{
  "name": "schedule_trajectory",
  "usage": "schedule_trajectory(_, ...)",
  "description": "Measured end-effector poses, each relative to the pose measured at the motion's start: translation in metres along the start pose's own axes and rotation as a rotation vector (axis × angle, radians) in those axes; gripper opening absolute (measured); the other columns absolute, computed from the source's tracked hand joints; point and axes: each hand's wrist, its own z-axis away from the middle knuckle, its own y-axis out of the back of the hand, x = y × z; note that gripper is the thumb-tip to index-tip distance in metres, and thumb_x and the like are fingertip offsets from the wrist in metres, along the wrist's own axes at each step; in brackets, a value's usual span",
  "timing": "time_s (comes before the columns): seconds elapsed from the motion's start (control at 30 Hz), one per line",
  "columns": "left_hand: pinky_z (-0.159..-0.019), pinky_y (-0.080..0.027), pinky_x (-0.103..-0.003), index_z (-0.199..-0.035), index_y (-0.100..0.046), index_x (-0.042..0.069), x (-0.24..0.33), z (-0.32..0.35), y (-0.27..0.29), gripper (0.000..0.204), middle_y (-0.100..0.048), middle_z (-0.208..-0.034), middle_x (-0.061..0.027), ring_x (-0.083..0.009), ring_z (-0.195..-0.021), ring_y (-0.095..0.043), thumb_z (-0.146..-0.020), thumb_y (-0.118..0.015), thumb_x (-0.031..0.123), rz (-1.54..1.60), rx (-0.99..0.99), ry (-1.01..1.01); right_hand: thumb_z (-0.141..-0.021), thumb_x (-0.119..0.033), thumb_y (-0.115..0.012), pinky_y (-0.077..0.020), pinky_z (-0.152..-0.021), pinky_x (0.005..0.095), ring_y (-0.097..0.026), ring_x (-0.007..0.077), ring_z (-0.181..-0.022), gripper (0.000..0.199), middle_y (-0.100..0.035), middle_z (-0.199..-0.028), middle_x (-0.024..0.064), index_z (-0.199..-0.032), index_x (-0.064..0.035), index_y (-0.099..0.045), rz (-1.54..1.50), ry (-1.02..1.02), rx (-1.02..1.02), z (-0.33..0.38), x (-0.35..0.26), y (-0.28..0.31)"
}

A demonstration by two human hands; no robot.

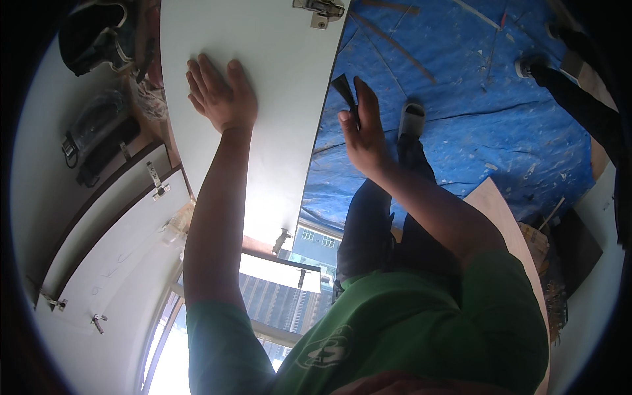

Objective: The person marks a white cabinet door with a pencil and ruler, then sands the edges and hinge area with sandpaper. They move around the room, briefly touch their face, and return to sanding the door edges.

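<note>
A: White panel (283, 85) position?
B: Under left hand (224, 102), palm flat, fingers slightly spread. Long axis runs near to far.
A: Right hand (366, 141)?
B: Apart, just right of the panel's edge, gripping dark tool (344, 91).

Window (170, 352) glare below; dark corners, bent edges.

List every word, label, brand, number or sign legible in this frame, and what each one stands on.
Green shirt: a pale printed emblem on the front; any lettering is left uncopied.
White panel at left: faint handwritten marks, too unclear to read surely, also uncopied.
White board under the left hand: none seen.
Dark object in the right hand: none discernible.
</note>
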Motion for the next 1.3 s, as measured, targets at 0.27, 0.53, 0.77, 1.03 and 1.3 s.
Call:
schedule_trajectory(0.27,-0.124,-0.010,-0.060,-0.161,-0.025,0.006,0.002,-0.002,0.001,0.080,-0.022,-0.168,-0.0184,-0.0349,-0.157,-0.015,-0.102,-0.037,0.060,-0.013,0.005,-0.024,-0.081,0.011,-0.066,-0.0503,-0.105,0.0398,-0.050,0.0291,-0.136,0.088,-0.032,-0.165,0.0103,-0.159,-0.0127,-0.034,0.314,0.605,0.113,-0.095,0.011,0.037)
schedule_trajectory(0.53,-0.124,-0.011,-0.060,-0.160,-0.027,0.006,0.002,0.000,0.002,0.080,-0.024,-0.167,-0.0182,-0.0348,-0.156,-0.017,-0.101,-0.037,0.059,-0.034,0.010,-0.010,-0.082,0.012,-0.067,-0.0506,-0.109,0.0356,-0.055,0.0223,-0.127,0.076,-0.044,-0.159,-0.0057,-0.147,-0.0246,-0.056,0.191,0.581,-0.114,0.004,0.011,-0.020)
schedule_trajectory(0.77,-0.124,-0.010,-0.060,-0.160,-0.026,0.007,0.008,0.000,0.002,0.079,-0.023,-0.167,-0.0158,-0.0330,-0.156,-0.016,-0.099,-0.038,0.057,0.023,0.007,-0.032,-0.080,0.007,-0.063,-0.0454,-0.109,0.0417,-0.047,0.0357,-0.139,0.087,-0.028,-0.164,0.0212,-0.159,-0.0038,-0.028,0.439,0.641,0.177,-0.099,0.012,0.022)
schedule_trajectory(1.03,-0.124,-0.021,-0.052,-0.157,-0.035,0.007,-0.002,-0.002,-0.009,0.069,-0.034,-0.164,-0.0165,-0.0338,-0.153,-0.028,-0.106,-0.035,0.053,-0.114,0.116,-0.056,-0.079,0.014,-0.053,-0.0413,-0.117,0.0436,-0.040,0.0414,-0.145,0.088,-0.024,-0.165,0.0248,-0.160,-0.0026,-0.024,0.445,0.655,0.122,-0.084,-0.003,0.030)
schedule_trajectory(1.3,-0.127,-0.011,-0.053,-0.162,-0.027,0.008,-0.055,0.026,-0.009,0.073,-0.023,-0.168,-0.0173,-0.0352,-0.157,-0.017,-0.107,-0.032,0.056,-0.084,0.010,-0.444,-0.075,0.017,-0.052,-0.0386,-0.117,0.0440,-0.035,0.0388,-0.148,0.092,-0.021,-0.166,0.0249,-0.160,0.0020,-0.019,0.452,0.672,0.165,-0.001,-0.002,-0.026)
